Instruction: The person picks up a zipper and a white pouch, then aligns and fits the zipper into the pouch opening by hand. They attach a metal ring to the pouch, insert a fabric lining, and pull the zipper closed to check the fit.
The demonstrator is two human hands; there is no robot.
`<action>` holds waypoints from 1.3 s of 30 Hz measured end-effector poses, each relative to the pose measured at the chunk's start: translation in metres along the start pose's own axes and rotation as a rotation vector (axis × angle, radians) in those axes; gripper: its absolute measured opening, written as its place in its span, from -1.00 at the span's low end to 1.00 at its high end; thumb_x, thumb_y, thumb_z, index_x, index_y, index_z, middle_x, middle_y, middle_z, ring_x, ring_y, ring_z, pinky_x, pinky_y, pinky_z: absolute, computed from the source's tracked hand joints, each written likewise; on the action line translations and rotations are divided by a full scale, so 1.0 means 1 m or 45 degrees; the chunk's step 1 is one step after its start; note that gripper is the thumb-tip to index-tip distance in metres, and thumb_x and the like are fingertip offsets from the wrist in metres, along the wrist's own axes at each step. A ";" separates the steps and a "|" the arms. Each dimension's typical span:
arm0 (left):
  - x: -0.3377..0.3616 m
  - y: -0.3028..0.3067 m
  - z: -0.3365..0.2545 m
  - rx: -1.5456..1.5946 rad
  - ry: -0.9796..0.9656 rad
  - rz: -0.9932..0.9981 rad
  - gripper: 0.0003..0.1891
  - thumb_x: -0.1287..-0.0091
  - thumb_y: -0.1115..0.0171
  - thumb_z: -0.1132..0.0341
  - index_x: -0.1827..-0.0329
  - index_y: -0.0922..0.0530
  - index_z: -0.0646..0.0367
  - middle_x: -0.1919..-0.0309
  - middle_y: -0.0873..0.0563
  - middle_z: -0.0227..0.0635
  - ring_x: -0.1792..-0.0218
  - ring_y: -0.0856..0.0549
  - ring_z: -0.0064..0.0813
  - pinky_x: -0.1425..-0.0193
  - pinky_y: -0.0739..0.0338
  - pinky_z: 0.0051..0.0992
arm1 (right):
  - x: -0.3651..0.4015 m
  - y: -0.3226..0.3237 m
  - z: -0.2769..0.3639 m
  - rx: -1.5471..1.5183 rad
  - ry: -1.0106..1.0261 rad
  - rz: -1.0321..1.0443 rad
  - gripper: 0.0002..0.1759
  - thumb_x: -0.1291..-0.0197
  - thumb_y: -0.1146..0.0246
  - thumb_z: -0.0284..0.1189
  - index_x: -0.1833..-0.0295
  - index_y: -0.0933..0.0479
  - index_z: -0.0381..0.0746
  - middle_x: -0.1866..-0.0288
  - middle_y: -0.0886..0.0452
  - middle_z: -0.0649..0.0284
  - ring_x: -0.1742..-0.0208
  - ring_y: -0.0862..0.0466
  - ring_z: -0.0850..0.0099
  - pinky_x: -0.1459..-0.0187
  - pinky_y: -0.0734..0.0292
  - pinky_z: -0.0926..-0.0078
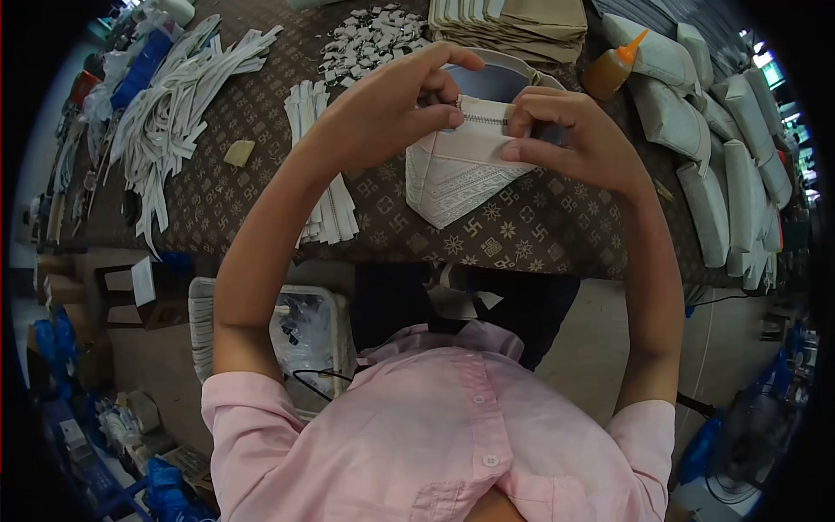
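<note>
Between my two hands, over the table, is a white quilted pouch piece with a metal zipper along its upper part. A grey-blue lining shows in its opening behind the zipper. My left hand is closed at the zipper's left end, thumb and bent fingers pinching the edge there. The index finger of that hand arches over the opening. My right hand pinches the right edge of the pouch between thumb and fingers. The pouch's lower corner points toward me. Whether a small part sits under the left fingertips is hidden.
Zipper strips and small metal sliders lie on the patterned tablecloth. Left are more white strips. An orange-tipped glue bottle stands right, near stacked white pouches and brown flat pieces. A white basket stands below.
</note>
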State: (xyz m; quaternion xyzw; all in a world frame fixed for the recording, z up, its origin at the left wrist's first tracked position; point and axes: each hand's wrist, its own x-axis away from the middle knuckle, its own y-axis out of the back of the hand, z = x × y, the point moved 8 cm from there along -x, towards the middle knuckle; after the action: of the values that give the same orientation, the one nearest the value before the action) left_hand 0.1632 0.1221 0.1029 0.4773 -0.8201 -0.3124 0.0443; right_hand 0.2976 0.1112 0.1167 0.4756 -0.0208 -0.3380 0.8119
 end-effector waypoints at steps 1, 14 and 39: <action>0.000 0.001 0.002 0.008 -0.004 -0.009 -0.53 -0.22 -0.21 0.50 -0.23 -0.39 0.12 0.42 -0.51 -0.55 0.34 -0.47 -0.74 0.22 -0.39 -0.65 | 0.000 -0.003 0.000 -0.005 -0.004 0.005 -0.81 -0.07 -0.36 -0.41 0.33 -0.50 -0.26 0.44 -0.47 0.37 0.35 -0.45 0.56 0.31 -0.34 0.59; 0.001 0.013 0.005 0.240 0.059 -0.072 -0.53 -0.19 -0.20 0.51 -0.20 -0.37 0.27 0.43 -0.63 -0.42 0.36 -0.55 -0.68 0.17 -0.45 -0.58 | -0.013 0.001 0.001 -0.005 -0.124 -0.151 -0.72 -0.04 -0.39 -0.40 0.49 -0.44 -0.32 0.50 -0.40 0.34 0.43 -0.38 0.49 0.39 -0.27 0.52; -0.001 0.014 0.013 0.477 0.160 0.044 -0.58 -0.21 -0.20 0.49 -0.15 -0.37 0.27 0.42 -0.64 -0.42 0.34 -0.54 -0.71 0.18 -0.43 -0.63 | -0.018 0.003 0.003 0.004 -0.154 -0.147 -0.73 -0.02 -0.38 -0.43 0.50 -0.44 -0.32 0.48 -0.43 0.29 0.40 -0.44 0.42 0.35 -0.35 0.45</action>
State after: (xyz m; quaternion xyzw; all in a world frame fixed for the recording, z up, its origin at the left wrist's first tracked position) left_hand 0.1484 0.1343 0.1002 0.4818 -0.8675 -0.1232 0.0113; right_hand 0.2844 0.1199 0.1259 0.4559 -0.0429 -0.4125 0.7875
